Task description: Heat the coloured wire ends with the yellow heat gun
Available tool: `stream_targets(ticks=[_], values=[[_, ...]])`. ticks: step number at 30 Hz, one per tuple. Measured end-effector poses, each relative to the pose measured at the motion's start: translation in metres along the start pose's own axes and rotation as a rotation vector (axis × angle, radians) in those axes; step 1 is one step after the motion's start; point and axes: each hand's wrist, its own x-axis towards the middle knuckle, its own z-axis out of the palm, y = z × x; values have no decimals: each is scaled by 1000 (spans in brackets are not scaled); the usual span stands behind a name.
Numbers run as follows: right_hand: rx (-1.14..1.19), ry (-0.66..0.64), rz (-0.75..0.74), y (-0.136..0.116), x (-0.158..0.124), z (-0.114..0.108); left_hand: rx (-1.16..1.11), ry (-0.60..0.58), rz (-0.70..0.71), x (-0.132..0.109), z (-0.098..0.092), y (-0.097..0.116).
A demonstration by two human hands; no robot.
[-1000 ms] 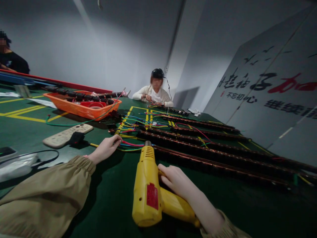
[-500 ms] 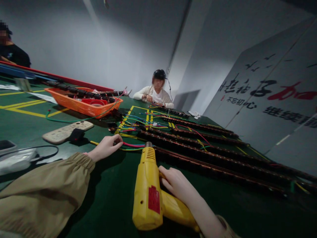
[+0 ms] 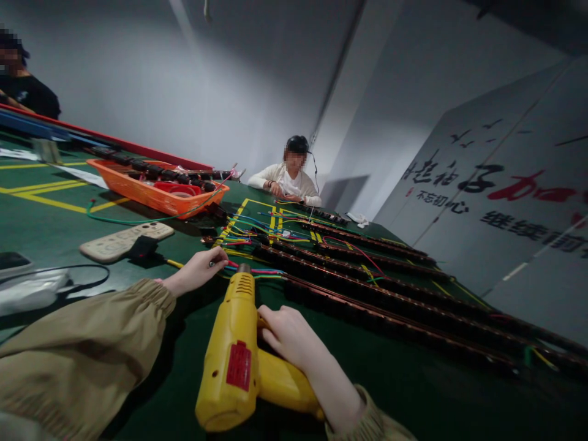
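Note:
My right hand (image 3: 287, 334) is closed round the handle of a yellow heat gun (image 3: 232, 355) with a red label. Its metal nozzle points away from me at a bundle of coloured wires (image 3: 250, 269). My left hand (image 3: 195, 272), in a tan sleeve, pinches the end of the red wire just left of the nozzle. The wires run from the near end of a long dark strip (image 3: 390, 306), one of several lying side by side on the green table (image 3: 413, 392).
An orange tray (image 3: 151, 195) of black parts stands at the back left. A beige power strip (image 3: 124, 240) and a black cable (image 3: 68, 269) lie to the left. A person in white (image 3: 289, 177) works at the far end; another person (image 3: 21, 79) sits far left.
The heat gun has swung left and its nozzle has closed in on the wires by my left hand. My left hand has kept its pinch on the wire.

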Motion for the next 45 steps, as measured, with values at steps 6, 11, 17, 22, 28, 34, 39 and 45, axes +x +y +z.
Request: stream_targets(ticks=[6,11,17,22,28,34,39,45], values=[[-37,32,-70,-16,14,-4,-6,3,-16,2,2,-2],[-24,68,-101,-20,19,-6,-10,3,-30,1,2,-9],[30,92,-99,-16,16,-4,8,2,-18,1,1,-11],[101,86,-108,-5,10,0,2,7,-14,0,-1,-6],[175,83,-53,13,-6,0,41,2,9,1,0,-9],[245,105,45,31,-31,-3,249,-26,35,-1,-1,-9],[262,125,86,38,-40,-3,380,-82,35,-4,0,-7],[245,135,89,39,-37,1,411,-100,50,-5,-2,-4]])
